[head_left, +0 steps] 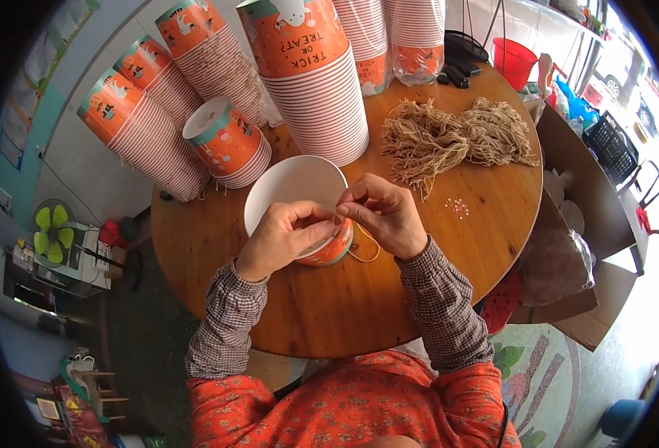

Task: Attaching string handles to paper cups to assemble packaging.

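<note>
A round paper bucket [292, 179], white inside with an orange and teal printed outside, lies tipped toward me on the table. Over its near rim my left hand [288, 235] is closed in a pinch; what its fingertips hold is too small to make out. Close beside it, my right hand [384, 211] pinches thumb against forefinger, the fingertips of both hands nearly touching. A thin tan cord [378, 254] loops down beside the bucket from under the right hand and seems to be in its fingers.
Tall stacks of orange paper buckets [318, 112] line the back and left of the round wooden table [307, 313]. At the right lie bundles of tan cords [427, 142] and small pale pieces [457, 207]. Cardboard boxes [591, 187] stand beyond the right edge.
</note>
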Available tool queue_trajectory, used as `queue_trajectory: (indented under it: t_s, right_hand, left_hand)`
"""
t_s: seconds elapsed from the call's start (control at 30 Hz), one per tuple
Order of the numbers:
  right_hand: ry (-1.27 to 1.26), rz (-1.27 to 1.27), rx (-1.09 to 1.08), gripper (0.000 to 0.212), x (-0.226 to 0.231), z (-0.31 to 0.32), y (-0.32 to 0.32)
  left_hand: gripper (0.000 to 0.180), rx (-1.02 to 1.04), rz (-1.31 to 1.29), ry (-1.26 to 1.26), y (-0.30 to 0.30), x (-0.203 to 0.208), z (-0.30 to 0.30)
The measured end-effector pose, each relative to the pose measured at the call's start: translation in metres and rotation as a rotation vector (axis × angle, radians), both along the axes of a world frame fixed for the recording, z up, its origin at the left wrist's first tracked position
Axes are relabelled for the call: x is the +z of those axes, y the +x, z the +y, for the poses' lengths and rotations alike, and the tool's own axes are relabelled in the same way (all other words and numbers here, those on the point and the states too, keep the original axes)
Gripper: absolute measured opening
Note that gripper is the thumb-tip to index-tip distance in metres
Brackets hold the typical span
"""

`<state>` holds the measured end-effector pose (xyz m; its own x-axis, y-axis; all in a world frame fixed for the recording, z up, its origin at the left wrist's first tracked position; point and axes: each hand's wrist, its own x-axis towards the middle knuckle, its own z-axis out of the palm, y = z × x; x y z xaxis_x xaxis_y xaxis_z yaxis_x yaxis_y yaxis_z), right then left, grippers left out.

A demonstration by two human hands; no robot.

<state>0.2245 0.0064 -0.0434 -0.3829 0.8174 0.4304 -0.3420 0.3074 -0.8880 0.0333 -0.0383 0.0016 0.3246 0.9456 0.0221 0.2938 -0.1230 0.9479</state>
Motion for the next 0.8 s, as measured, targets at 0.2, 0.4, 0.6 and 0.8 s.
queue_trajectory:
  t_s: [0.2, 0.4, 0.6, 0.8]
  right_hand:
    - [0.196, -0.177, -0.279, 0.017, -0.003, 0.004, 0.003]
    - [0.229, -0.264, -0.350, 0.014, 0.005, -0.001, 0.005]
    - [0.328, -0.236, -0.085, 0.014, 0.008, -0.004, 0.007]
    - [0.248, -0.103, 0.002, 0.016, 0.003, -0.005, 0.000]
  left_hand:
    - [0.013, -0.030, 0.118, -0.020, -0.012, 0.001, -0.001]
    - [0.012, 0.056, -0.050, -0.120, -0.010, 0.010, -0.008]
    - [0.011, 0.109, -0.202, -0.099, -0.003, 0.007, -0.010]
    - [0.011, 0.045, -0.169, -0.048, 0.010, 0.007, -0.015]
